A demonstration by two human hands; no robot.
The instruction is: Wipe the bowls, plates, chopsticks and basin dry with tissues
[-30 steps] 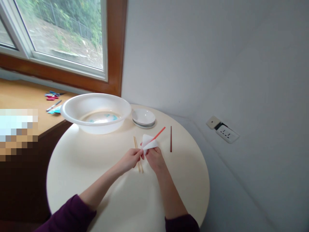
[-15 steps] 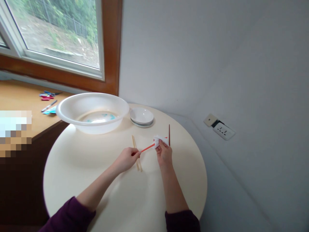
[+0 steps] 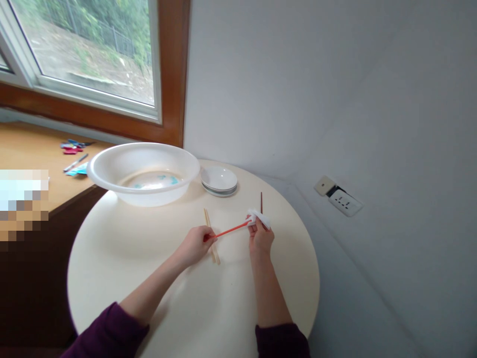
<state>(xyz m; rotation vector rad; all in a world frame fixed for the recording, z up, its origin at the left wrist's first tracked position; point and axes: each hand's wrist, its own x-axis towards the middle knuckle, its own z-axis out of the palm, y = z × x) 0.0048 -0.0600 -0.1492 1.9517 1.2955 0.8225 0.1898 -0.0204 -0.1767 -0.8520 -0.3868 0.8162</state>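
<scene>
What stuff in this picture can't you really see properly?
Head view only:
- Far tip of the thin red chopstick: wrapped in the white tissue that the right hand holds.
- Near end: inside the left hand grip.
- Dark brown chopstick: its lower part sits behind the tissue.
- Pixelated patch on the wooden sill: blurred.
- Small items by the window: too small.

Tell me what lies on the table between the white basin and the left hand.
In the head view, only the pale wooden chopsticks lie near the left hand; toward the white basin the table is bare.
</scene>
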